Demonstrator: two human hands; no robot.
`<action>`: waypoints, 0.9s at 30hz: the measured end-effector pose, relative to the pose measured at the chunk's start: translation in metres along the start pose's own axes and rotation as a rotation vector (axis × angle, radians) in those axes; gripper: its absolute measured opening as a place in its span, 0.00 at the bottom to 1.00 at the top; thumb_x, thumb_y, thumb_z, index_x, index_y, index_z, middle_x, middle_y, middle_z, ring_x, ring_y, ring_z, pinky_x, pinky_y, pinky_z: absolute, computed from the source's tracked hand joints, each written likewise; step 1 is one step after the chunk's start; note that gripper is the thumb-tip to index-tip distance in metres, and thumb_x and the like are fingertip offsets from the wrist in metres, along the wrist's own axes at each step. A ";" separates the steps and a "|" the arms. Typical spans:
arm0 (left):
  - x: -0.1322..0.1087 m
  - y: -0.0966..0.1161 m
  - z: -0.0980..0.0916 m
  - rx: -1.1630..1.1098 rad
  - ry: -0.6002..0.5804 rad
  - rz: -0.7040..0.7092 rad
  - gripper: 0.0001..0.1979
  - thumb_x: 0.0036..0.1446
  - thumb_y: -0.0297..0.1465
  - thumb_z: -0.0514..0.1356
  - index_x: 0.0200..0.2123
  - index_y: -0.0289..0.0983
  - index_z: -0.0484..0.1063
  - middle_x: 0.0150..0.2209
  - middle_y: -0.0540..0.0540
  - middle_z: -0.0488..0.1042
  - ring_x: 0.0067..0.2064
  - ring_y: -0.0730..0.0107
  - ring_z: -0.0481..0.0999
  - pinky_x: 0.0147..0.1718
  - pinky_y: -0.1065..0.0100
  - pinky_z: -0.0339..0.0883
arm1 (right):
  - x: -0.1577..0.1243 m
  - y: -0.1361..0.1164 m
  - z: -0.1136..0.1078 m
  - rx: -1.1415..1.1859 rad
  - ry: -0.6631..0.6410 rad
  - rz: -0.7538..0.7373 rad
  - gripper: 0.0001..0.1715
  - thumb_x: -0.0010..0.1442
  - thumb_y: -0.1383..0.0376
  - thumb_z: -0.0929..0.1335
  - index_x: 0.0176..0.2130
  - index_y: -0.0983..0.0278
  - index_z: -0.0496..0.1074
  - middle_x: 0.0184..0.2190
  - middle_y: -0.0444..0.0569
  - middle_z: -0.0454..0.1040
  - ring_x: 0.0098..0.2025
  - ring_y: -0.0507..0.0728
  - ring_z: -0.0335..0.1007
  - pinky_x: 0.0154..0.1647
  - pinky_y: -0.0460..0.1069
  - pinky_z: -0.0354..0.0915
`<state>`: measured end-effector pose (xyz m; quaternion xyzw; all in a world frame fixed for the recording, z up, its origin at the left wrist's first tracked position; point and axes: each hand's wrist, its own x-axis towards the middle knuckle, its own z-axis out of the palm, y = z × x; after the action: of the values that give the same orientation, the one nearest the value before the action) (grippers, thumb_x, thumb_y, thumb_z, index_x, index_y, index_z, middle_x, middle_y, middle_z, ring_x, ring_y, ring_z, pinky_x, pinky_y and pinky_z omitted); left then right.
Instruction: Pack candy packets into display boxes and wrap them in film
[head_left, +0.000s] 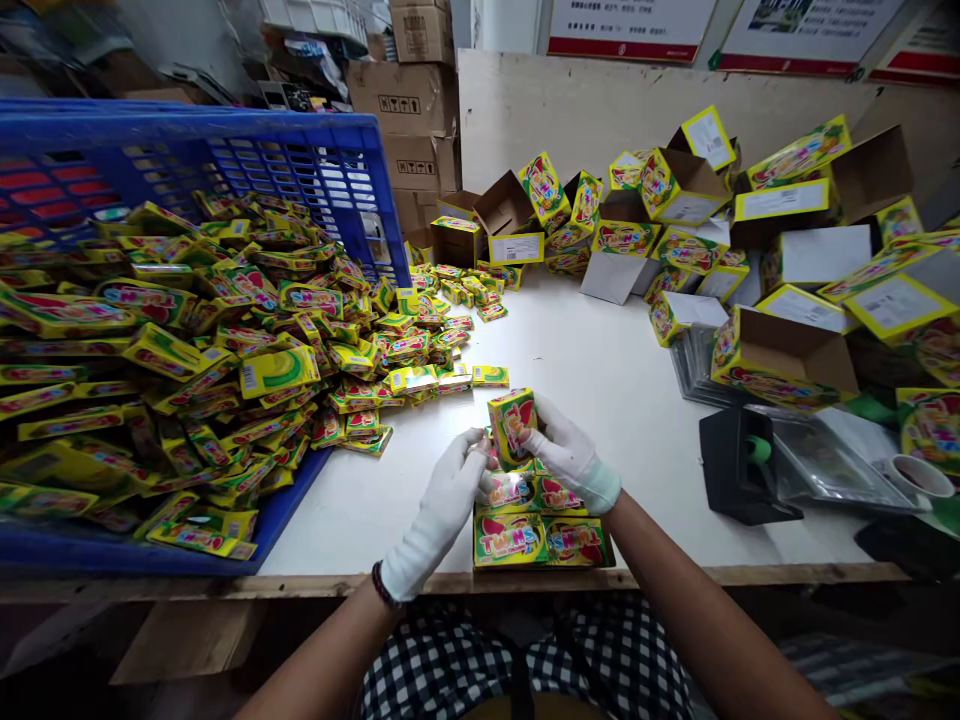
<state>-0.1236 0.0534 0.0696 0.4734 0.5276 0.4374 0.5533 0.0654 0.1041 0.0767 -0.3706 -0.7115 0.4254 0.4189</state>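
Note:
In a white glove, my right hand [566, 455] grips a small yellow-and-green candy box [513, 428] with a red melon print, thumb across its front. My left hand [451, 492], also gloved, has its thumb and fingers pinched together against the lower left edge of that box. What lies between those left fingers is hidden. Under both hands, at the table's front edge, sits an open display box [544, 567] holding rows of candy boxes marked TWINS [510, 538]. Its far part is covered by my hands and the held box.
A blue plastic crate [300, 130] at left lies tipped towards me, small candy boxes [281, 372] spilling onto the white table [555, 335]. Empty display boxes [780, 350] are heaped back right. Before them stand a black tape dispenser [739, 465], clear plastic sheets [825, 455] and a tape roll [921, 475].

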 end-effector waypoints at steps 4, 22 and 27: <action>-0.031 -0.034 0.002 0.642 0.272 0.574 0.30 0.61 0.41 0.58 0.64 0.40 0.60 0.61 0.33 0.66 0.63 0.49 0.65 0.61 0.46 0.60 | 0.012 0.033 -0.005 -0.396 -0.076 0.037 0.21 0.66 0.61 0.62 0.55 0.59 0.74 0.49 0.51 0.76 0.51 0.60 0.71 0.54 0.56 0.66; -0.023 -0.069 0.014 1.013 -0.253 1.091 0.15 0.65 0.41 0.54 0.47 0.40 0.75 0.53 0.40 0.76 0.61 0.53 0.68 0.67 0.38 0.43 | 0.002 0.089 0.031 -0.656 -0.043 -0.112 0.19 0.66 0.65 0.60 0.53 0.64 0.72 0.44 0.53 0.76 0.48 0.60 0.68 0.56 0.56 0.55; -0.026 -0.081 0.011 1.021 -0.270 1.004 0.14 0.66 0.37 0.53 0.48 0.41 0.74 0.52 0.43 0.77 0.63 0.55 0.66 0.68 0.40 0.38 | 0.005 0.078 0.032 -0.716 -0.135 -0.076 0.19 0.66 0.65 0.61 0.52 0.63 0.71 0.45 0.53 0.76 0.50 0.61 0.66 0.58 0.58 0.53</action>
<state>-0.1152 0.0129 -0.0062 0.9074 0.3122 0.2755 0.0563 0.0474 0.1274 -0.0028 -0.4381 -0.8547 0.1571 0.2301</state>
